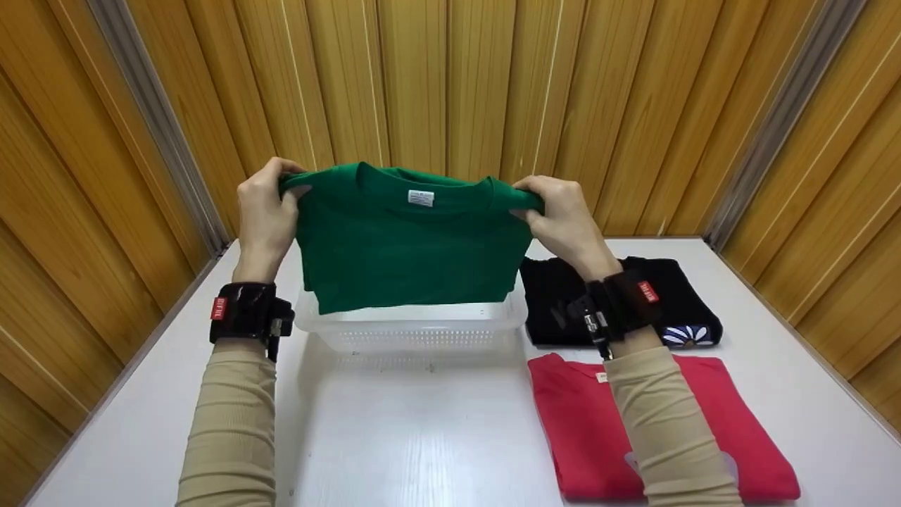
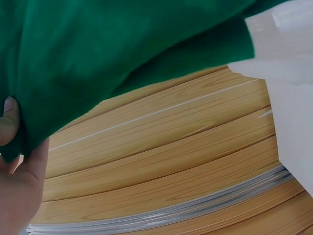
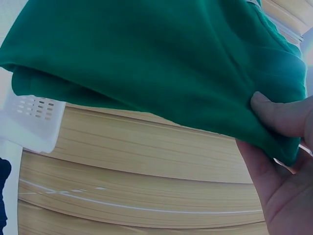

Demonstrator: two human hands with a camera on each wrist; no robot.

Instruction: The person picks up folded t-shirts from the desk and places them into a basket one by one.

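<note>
A folded green T-shirt (image 1: pixel 415 246) hangs in the air, its neckline and white label facing the head camera. My left hand (image 1: pixel 267 211) pinches its left shoulder corner between thumb and fingers. At the opposite shoulder, my right hand (image 1: pixel 563 215) pinches the cloth the same way. Beneath and behind the shirt stands a white perforated plastic basket (image 1: pixel 415 327), partly hidden by the cloth. In the right wrist view the thumb presses on the green fabric (image 3: pixel 146 63) with fingers behind it. The left wrist view shows the thumb and fingers at the other corner.
On the white table (image 1: pixel 394 429), a folded black garment (image 1: pixel 693 296) with a flower print lies right of the basket. Nearer me is a folded red shirt (image 1: pixel 746 436), partly covered by my right forearm. Wood-look panel walls (image 1: pixel 436 84) enclose the back and sides.
</note>
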